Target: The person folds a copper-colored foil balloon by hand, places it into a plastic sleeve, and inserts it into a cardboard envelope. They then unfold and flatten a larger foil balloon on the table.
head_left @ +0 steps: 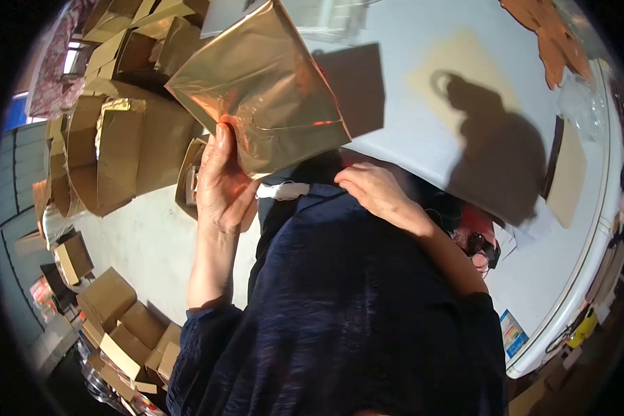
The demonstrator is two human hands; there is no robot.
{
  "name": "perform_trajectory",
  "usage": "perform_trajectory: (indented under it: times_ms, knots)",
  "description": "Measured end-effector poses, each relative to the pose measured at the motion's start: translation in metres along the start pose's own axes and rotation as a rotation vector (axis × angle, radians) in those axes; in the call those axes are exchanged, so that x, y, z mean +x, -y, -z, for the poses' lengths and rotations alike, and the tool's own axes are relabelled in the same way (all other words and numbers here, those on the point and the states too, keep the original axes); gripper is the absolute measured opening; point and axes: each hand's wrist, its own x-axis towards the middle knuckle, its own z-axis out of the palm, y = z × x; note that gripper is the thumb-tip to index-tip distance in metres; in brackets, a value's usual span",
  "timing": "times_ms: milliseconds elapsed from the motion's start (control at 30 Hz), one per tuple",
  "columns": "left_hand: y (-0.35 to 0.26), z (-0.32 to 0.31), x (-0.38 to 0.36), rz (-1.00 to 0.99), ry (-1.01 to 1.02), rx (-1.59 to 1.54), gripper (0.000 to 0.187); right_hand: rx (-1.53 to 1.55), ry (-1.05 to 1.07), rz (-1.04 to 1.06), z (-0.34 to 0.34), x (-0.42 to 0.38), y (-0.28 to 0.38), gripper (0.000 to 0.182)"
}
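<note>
A shiny gold-coloured square packet (263, 90) is raised at the upper middle, tilted, with a crease along its lower part. My left hand (222, 173) grips its lower left edge, thumb on the face turned to me; the other fingers are mostly behind it. My right hand (381, 194) is near my waist, to the right of and below the packet, apart from it. Its fingers are bent together over dark cloth, and whatever they hold, if anything, is hidden. Between my hands lies a small white cloth piece (283, 191) at the waist of my dark clothing.
A light table (409, 139) extends ahead and right, bearing clear plastic (326, 17), an orange-brown cut-out shape (541, 35) and a beige board (568, 173). Open cardboard boxes (145, 139) are stacked at the left, with more boxes (128, 312) below on the floor.
</note>
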Motion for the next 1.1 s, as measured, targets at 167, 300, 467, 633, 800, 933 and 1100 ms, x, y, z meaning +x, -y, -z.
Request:
perform_trajectory:
  times_ms: [167, 300, 467, 633, 800, 933, 1100]
  knots:
    - [0.001, 0.016, -0.015, -0.054, -0.070, -0.052, 0.026, -0.041, 0.121, -0.007, -0.028, 0.041, 0.009, 0.019]
    - [-0.001, 0.023, -0.022, -0.079, -0.065, -0.083, 0.025, -0.051, 0.241, -0.119, -0.035, 0.070, 0.038, 0.025]
    - [-0.008, 0.018, -0.025, -0.106, -0.090, -0.098, 0.024, 0.017, -0.041, 0.031, -0.052, 0.069, 0.021, 0.018]
    - [-0.010, 0.021, -0.022, -0.116, -0.108, -0.155, 0.023, 0.149, -0.213, 0.055, -0.024, 0.057, 0.041, 0.010]
    - [-0.006, 0.028, -0.017, -0.055, -0.082, -0.169, 0.022, 0.388, -0.195, -0.151, 0.028, 0.040, 0.084, 0.011]
    - [0.019, 0.003, -0.004, 0.107, 0.071, -0.077, 0.048, 0.577, -0.358, -0.024, 0.079, 0.044, 0.094, 0.011]
    - [0.022, -0.037, 0.038, 0.115, 0.346, -0.147, 0.040, 0.793, -0.420, 0.142, 0.117, 0.044, 0.121, 0.022]
